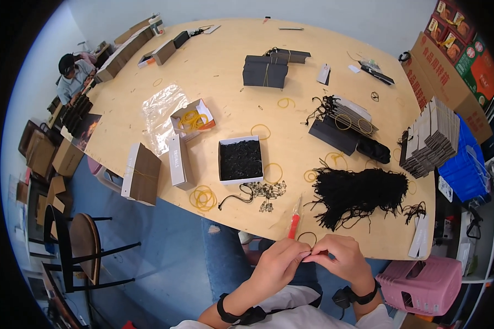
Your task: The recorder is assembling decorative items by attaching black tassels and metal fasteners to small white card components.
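Observation:
Over the table's near edge, my left hand (282,262) and my right hand (340,256) meet, fingertips pinched together. Between them is a thin black cord (307,234), its loop standing up above the fingers; the pinched part is hidden. Just beyond my left hand lies a red-handled tool (294,223) with a thin pointed end. A heap of black cords (359,194) spreads on the table past my right hand. Small metal pins (268,190) lie in a loose pile to the left, below a white box (220,164) filled with small black pieces.
Yellow rubber bands (203,198) lie scattered, with more in an open box (208,112). Dark card stacks (265,74) and bundled grey tags (431,137) stand farther off. A pink crate (422,285) sits at lower right, a chair (85,247) at left. Another person (76,77) works far left.

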The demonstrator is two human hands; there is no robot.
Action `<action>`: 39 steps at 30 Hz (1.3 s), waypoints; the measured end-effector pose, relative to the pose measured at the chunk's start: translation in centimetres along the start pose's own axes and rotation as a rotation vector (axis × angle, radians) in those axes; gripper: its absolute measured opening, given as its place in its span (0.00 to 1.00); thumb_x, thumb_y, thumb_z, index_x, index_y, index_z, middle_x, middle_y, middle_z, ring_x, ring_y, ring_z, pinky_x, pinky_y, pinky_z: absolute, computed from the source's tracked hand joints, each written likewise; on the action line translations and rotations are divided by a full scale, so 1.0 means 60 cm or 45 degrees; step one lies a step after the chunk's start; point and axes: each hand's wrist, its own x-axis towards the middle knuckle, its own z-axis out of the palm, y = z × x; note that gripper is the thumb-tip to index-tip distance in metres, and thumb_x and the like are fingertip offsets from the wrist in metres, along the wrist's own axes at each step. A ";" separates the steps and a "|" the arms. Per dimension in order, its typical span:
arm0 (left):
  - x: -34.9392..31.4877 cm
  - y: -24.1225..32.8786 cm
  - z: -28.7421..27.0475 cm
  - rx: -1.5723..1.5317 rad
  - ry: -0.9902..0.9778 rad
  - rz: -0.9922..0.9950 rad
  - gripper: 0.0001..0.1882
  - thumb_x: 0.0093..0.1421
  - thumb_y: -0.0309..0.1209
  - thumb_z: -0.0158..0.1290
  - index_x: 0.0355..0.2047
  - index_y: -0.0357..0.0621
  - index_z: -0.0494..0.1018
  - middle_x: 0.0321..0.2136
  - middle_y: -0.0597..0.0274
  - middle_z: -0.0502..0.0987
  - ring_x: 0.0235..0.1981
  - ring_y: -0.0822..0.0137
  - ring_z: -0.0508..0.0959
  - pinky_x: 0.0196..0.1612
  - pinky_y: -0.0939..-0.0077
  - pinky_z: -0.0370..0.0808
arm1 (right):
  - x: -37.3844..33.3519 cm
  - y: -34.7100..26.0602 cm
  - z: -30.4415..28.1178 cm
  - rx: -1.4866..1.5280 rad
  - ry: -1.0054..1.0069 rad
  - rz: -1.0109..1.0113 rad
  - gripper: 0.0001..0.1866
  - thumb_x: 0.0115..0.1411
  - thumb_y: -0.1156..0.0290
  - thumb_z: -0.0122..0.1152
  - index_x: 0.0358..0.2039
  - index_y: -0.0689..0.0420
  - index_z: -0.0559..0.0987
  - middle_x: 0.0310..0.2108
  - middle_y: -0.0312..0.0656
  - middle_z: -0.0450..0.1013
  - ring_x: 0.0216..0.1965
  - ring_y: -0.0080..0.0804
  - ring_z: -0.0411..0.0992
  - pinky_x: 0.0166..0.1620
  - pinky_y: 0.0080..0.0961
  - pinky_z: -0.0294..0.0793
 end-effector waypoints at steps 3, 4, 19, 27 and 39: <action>0.001 -0.002 -0.012 -0.097 -0.149 -0.099 0.09 0.56 0.18 0.56 0.38 0.38 0.74 0.30 0.53 0.75 0.32 0.53 0.77 0.34 0.67 0.73 | 0.005 0.002 -0.011 -0.030 -0.120 -0.020 0.12 0.48 0.70 0.73 0.25 0.57 0.76 0.21 0.38 0.72 0.21 0.34 0.71 0.25 0.27 0.69; 0.002 -0.003 -0.016 -0.154 -0.236 -0.160 0.09 0.57 0.19 0.56 0.38 0.39 0.74 0.29 0.53 0.76 0.32 0.53 0.77 0.34 0.67 0.73 | 0.006 0.004 -0.013 -0.053 -0.171 -0.041 0.13 0.48 0.69 0.73 0.25 0.57 0.75 0.21 0.38 0.71 0.21 0.35 0.71 0.25 0.27 0.69; 0.007 -0.030 -0.038 -0.760 -0.741 -0.359 0.05 0.67 0.26 0.49 0.39 0.36 0.72 0.29 0.62 0.77 0.31 0.73 0.75 0.37 0.80 0.72 | 0.004 0.026 -0.026 0.378 -0.441 0.017 0.08 0.52 0.72 0.70 0.33 0.57 0.81 0.25 0.37 0.76 0.25 0.31 0.75 0.29 0.22 0.72; 0.007 -0.027 -0.043 -0.922 -0.858 -0.593 0.07 0.68 0.25 0.47 0.42 0.33 0.71 0.36 0.62 0.75 0.36 0.75 0.75 0.39 0.82 0.73 | 0.009 0.033 -0.031 0.416 -0.527 0.042 0.07 0.52 0.74 0.69 0.32 0.56 0.82 0.27 0.38 0.77 0.25 0.31 0.75 0.28 0.23 0.72; 0.013 0.014 -0.032 -0.174 -0.151 -0.228 0.09 0.62 0.23 0.55 0.42 0.35 0.74 0.31 0.58 0.77 0.28 0.74 0.77 0.31 0.80 0.74 | -0.014 0.028 0.001 0.287 -0.142 0.178 0.07 0.57 0.79 0.63 0.33 0.61 0.73 0.27 0.42 0.74 0.24 0.31 0.74 0.28 0.23 0.71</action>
